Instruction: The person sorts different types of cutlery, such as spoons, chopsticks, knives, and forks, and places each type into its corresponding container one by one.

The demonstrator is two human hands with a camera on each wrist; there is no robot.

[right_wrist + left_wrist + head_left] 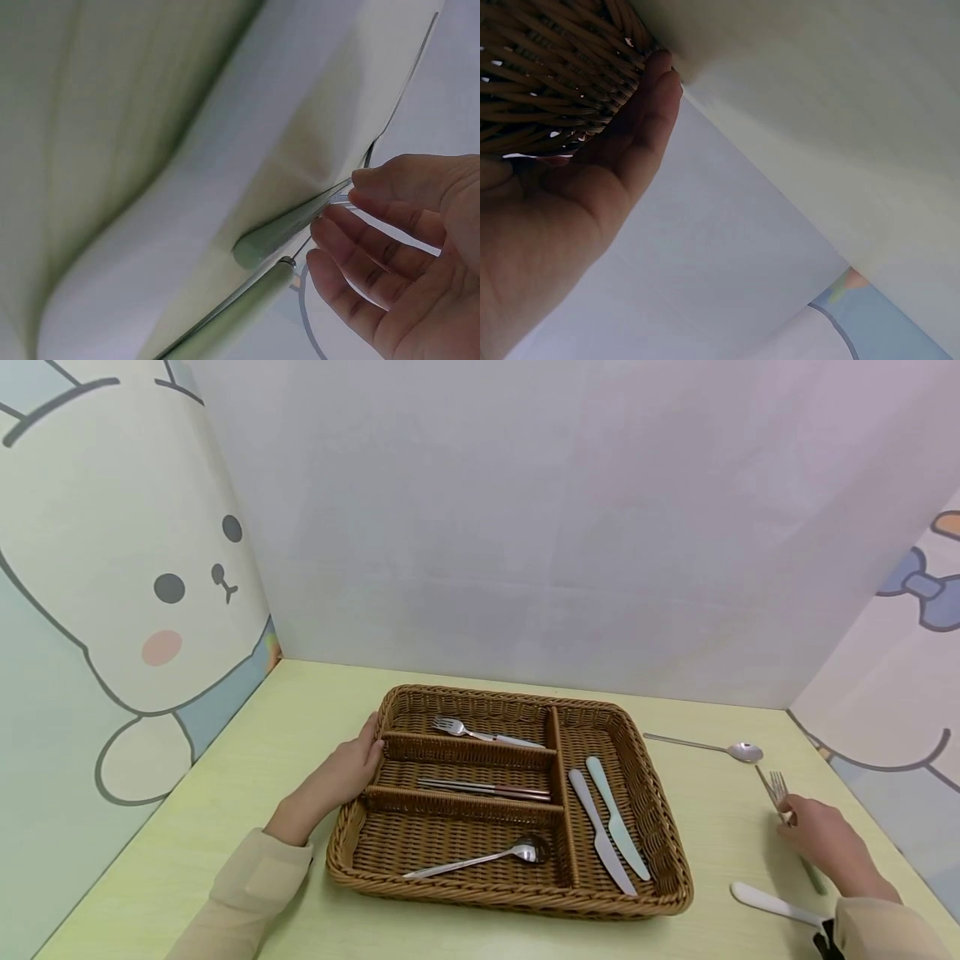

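Note:
My left hand [348, 770] rests against the left side of a brown wicker cutlery basket [442, 899]; in the left wrist view its fingers [649, 135] lie along the woven wall, fairly straight. At the right, my right hand [828, 839] pinches a fork [778, 787] at the neck between thumb and fingers. The right wrist view shows its green handle [259, 246] angled over the table. A second green handle with a metal collar [255, 307] lies beside it. Near the right wrist is a white-handled utensil [776, 902], its far end hidden by the sleeve.
A metal spoon [742, 752] lies on the table beyond the right hand. Inside the basket are a fork [453, 727], chopsticks [480, 787], a spoon [525, 852], a lilac knife [603, 839] and a mint knife [618, 827]. Walls [525, 527] enclose the table's back and sides.

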